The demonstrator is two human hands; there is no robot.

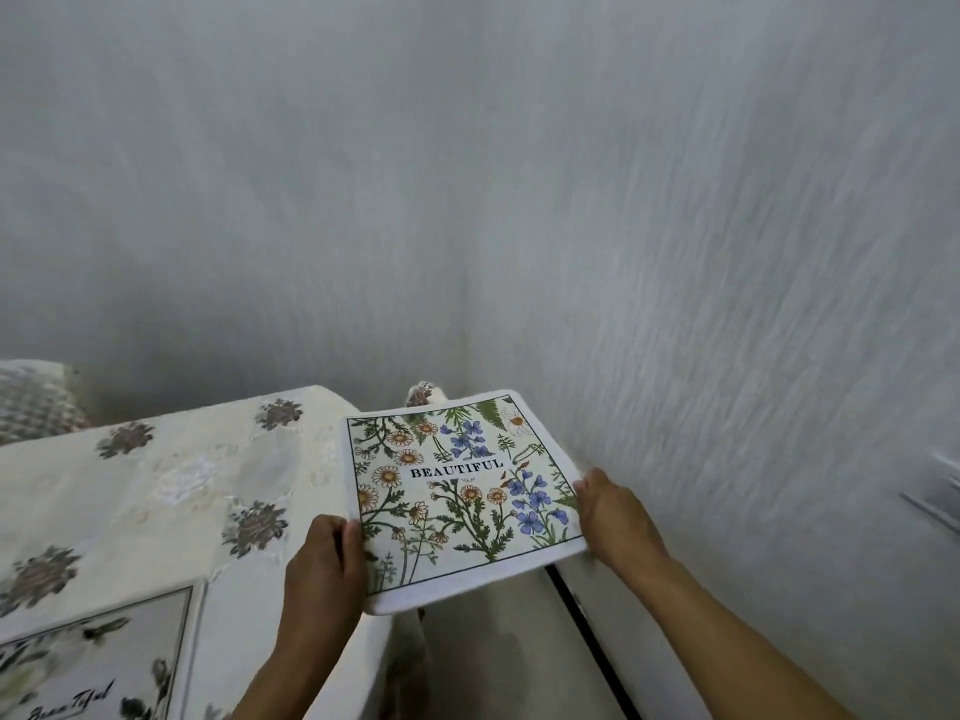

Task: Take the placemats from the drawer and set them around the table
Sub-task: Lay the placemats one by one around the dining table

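A narrow gap runs between the table (156, 491) edge and the wall (727, 304). A placemat (457, 491) held flat spans it.

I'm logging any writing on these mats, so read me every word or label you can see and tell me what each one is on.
"BEAUTIFUL": black capitals at the middle of the square white floral placemat held between the left hand and right hand.
Cursive script, seemingly "Beautiful" but blurred, so not certain: on the second floral placemat lying on the cream flowered tablecloth.
No other text is visible.
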